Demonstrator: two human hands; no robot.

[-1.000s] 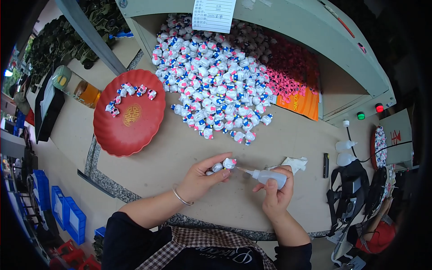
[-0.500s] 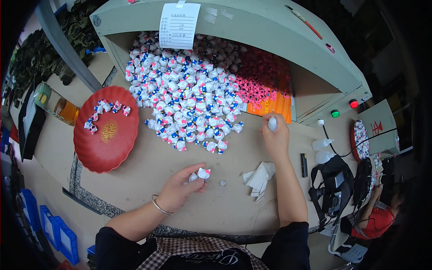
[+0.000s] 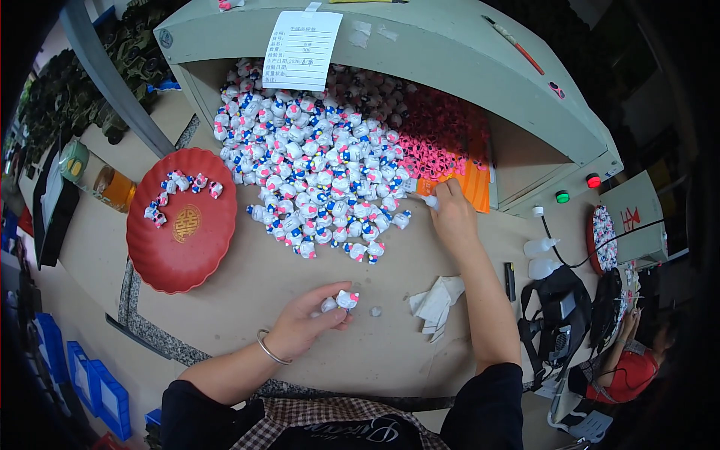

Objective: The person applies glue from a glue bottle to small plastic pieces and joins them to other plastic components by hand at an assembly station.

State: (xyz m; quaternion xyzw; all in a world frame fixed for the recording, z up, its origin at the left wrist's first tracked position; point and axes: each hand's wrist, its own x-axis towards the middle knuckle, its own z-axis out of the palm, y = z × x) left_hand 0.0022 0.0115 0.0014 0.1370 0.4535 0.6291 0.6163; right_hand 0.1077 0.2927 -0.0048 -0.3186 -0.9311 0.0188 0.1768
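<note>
Near the front edge of the table (image 3: 247, 300), left hand (image 3: 304, 326) resting, fingers (image 3: 334, 289) curling shut around a small white figurine (image 3: 346, 299) with a pink bow, pinching it just above the surface. Farther back and to the right, right hand (image 3: 452, 217) reaching toward the orange tray (image 3: 457, 193), fingers closed on a small white applicator bottle (image 3: 429, 200), tip pointing left at the edge of the big heap of figurines (image 3: 322, 169). Lying between the two arms, a crumpled white cloth (image 3: 435, 301) and one tiny loose white piece (image 3: 376, 311). Sitting to the far left, a red plate (image 3: 180, 255) carrying a few figurines (image 3: 180, 193).

Possibly risking a knock: bottle tip hovering right beside the pile's rim, likely nudging loose pieces off toward the near side. Possibly losing the pinched figurine too, being gripped only lightly by fingertips. Tiny loose piece sitting close to the left hand, easily being swept away unnoticed.
</note>
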